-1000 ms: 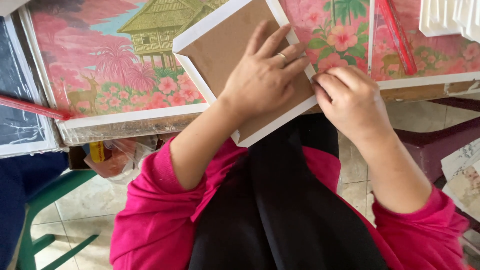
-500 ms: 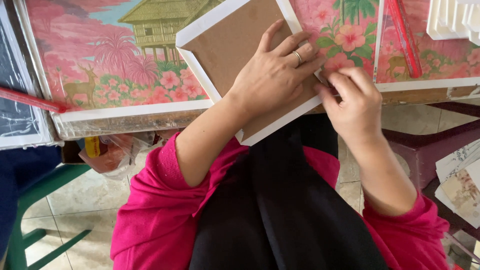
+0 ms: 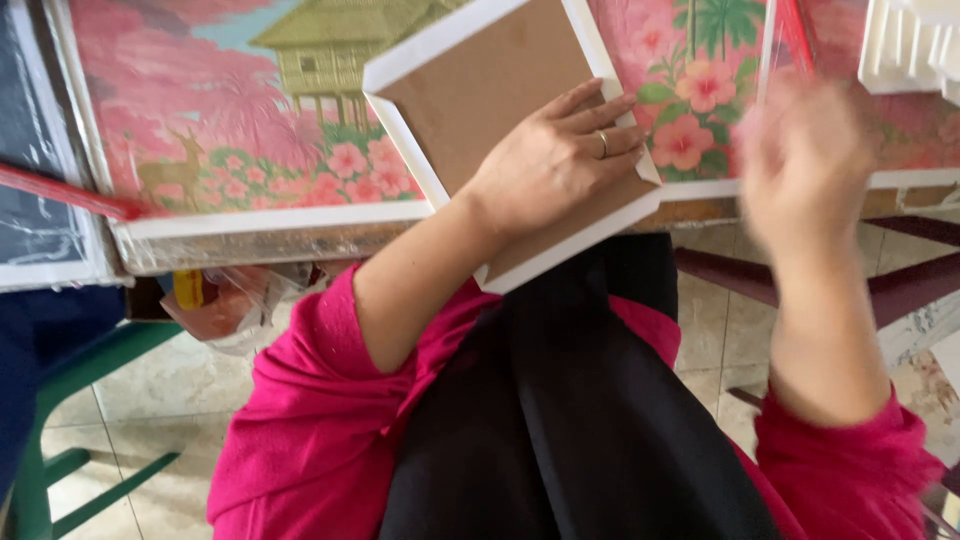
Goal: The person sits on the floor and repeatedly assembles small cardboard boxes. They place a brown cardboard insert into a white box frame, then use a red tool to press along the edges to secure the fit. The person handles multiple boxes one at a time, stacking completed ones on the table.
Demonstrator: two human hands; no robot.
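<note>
Nearest to you, your left hand (image 3: 555,165) lies flat on the brown back of the white-edged frame (image 3: 480,90), fingers spread and pressing down rather than curling round it. The frame sits tilted, its near corner hanging over the edge of the tabletop (image 3: 280,240) towards your lap, its far part lying on the pink landscape print (image 3: 210,120).

Your right hand (image 3: 800,160) is up in the air to the right of the frame, clear of it and blurred with motion; I cannot tell whether its grip is open or closed, or whether it holds anything.

To my eye you are working on the frame's right edge, with the left hand as the clamp. The next move seems to call for that hand to hold steady while the right one comes back to the edge or fetches something.

Half a second ago your right hand was touching the frame's right edge beside your left fingertips; now it has lifted away to the right. The left hand and frame have barely shifted.
</note>
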